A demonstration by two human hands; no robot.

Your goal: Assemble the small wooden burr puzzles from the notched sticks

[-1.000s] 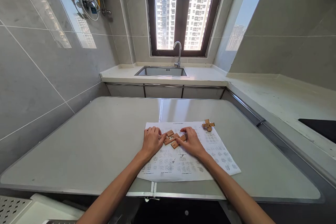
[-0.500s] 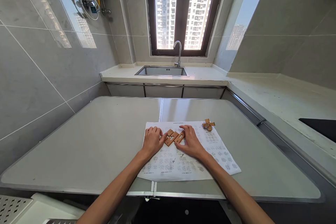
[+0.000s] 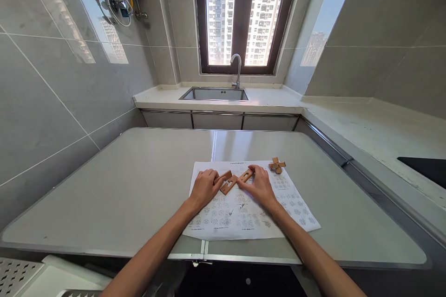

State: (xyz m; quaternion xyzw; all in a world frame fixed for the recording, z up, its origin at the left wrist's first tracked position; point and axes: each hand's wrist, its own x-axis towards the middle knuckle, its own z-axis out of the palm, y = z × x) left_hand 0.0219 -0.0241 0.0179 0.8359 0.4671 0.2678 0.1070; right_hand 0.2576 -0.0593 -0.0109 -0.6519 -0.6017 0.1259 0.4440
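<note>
Flat wooden puzzle pieces [image 3: 228, 183] lie on a printed instruction sheet [image 3: 244, 209] spread on the grey table [image 3: 139, 185]. My left hand [image 3: 204, 188] rests on the sheet with its fingertips on the left pieces. My right hand [image 3: 259, 185] has its fingertips on a slotted wooden bar [image 3: 245, 176] just right of them. A small assembled wooden cross [image 3: 276, 165] stands apart at the sheet's far right corner.
Beyond the table a counter holds a steel sink [image 3: 214, 94] with a tap [image 3: 237, 68] under a window. A tiled wall runs along the left, a pale counter [image 3: 369, 125] along the right with a black hob [image 3: 423, 167].
My right hand has slid the slotted bar up and to the right, away from the other pieces. My left hand has shifted slightly right onto the left pieces.
</note>
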